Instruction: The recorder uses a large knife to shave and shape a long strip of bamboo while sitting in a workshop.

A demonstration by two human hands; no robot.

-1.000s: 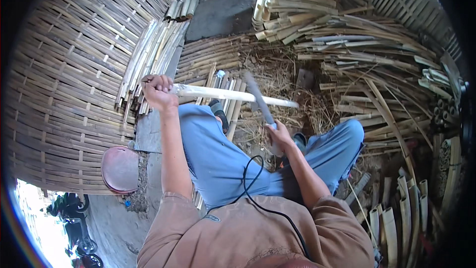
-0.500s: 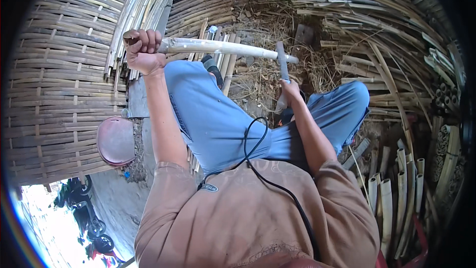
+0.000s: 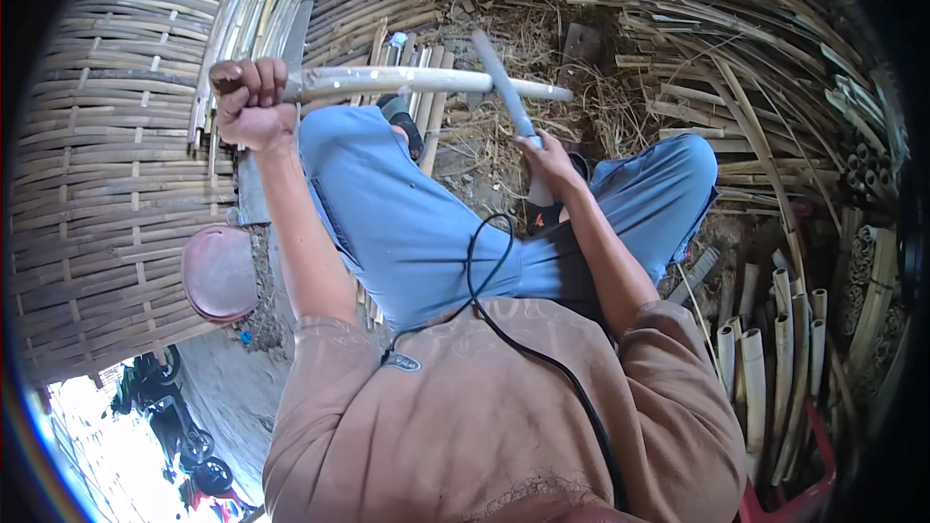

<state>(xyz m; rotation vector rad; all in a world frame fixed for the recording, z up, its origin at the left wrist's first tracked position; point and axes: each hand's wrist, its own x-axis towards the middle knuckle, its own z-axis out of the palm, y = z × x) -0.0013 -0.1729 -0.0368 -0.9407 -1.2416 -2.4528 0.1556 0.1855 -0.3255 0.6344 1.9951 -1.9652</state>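
Note:
My left hand [image 3: 254, 102], raised at the left, is closed round one end of a pale bamboo pole [image 3: 407, 80]. The pole runs roughly level to the right, above my left knee and the ground. My right hand [image 3: 552, 163] grips a long-bladed knife [image 3: 503, 87] whose grey blade points up and to the left. That blade crosses the pole's right half; whether its edge touches or cuts in, I cannot tell. Part of the knife's grip shows below my fist.
A woven bamboo panel [image 3: 136, 155] covers the left side. Bamboo strips [image 3: 257, 29] lean at the upper left, and more are piled [image 3: 678, 19] at the upper right. Cut bamboo tubes [image 3: 756, 368] stand at lower right. A black cable [image 3: 552, 358] hangs over my shirt.
Along the pole, the knife has moved left, and its blade now tilts further left. My left hand and the pole have shifted slightly left in the picture.

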